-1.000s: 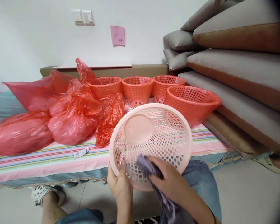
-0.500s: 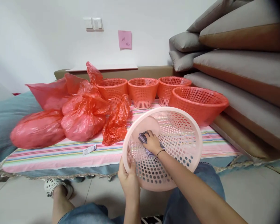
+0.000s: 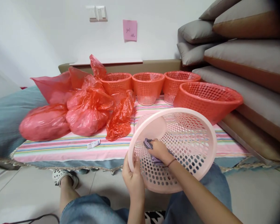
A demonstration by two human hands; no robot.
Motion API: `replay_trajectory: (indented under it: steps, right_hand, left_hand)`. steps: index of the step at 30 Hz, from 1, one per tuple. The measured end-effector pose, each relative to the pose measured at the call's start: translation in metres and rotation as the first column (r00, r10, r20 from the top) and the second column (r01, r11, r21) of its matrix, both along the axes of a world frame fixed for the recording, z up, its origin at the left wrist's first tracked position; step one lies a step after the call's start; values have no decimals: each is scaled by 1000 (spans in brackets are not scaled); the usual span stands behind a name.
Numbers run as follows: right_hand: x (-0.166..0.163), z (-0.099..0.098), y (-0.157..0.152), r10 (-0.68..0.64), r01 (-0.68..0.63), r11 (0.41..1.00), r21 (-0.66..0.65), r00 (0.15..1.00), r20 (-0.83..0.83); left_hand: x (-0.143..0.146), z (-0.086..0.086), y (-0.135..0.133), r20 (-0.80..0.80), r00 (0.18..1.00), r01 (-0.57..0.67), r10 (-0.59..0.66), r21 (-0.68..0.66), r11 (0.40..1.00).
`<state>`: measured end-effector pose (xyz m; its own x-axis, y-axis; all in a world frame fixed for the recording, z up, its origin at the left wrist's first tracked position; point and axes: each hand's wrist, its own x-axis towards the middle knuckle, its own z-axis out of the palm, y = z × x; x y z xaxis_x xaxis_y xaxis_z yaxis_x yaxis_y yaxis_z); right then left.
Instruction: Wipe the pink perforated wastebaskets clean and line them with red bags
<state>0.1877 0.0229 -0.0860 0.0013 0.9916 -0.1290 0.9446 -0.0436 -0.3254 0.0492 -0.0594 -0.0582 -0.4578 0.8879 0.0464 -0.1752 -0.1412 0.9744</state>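
A pale pink perforated plastic basket rests tilted on my lap, its wide mouth turned toward me. My left hand grips the basket's left rim, thumb on the inside and fingers around the outside. Inside the basket, my right hand is closed on a purple-grey cloth, pressed near the left inner wall close to the solid base. Part of the cloth hangs below the palm and is hidden by the hand and wrist.
Several red baskets stand at the back of the striped cloth. Stuffed red plastic bags lie at left, beside a crumpled red bag. A small white label lies in front. Grey-brown cushions are stacked at right.
My right hand has slid the cloth lower along the basket's inner wall, away from the base. The basket is tipped slightly more upward, and the whole view has shifted a little.
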Motion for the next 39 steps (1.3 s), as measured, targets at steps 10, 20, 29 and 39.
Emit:
replay_trajectory:
  steps: [10, 20, 29, 39]
  right_hand:
    - [51, 41, -108, 150, -140, 988, 60, 834, -530]
    - [27, 5, 18, 13, 23, 977, 212, 986, -166]
    - [12, -39, 21, -85, 78, 995, 62, 990, 117]
    - [10, -30, 21, -71, 69, 997, 35, 996, 61]
  left_hand:
    - [4, 4, -5, 9, 998, 68, -68, -14, 998]
    - [5, 5, -16, -11, 995, 104, -104, 32, 994]
    - [2, -5, -11, -59, 994, 92, -88, 57, 994]
    - [-8, -8, -4, -29, 997, 78, -77, 37, 996]
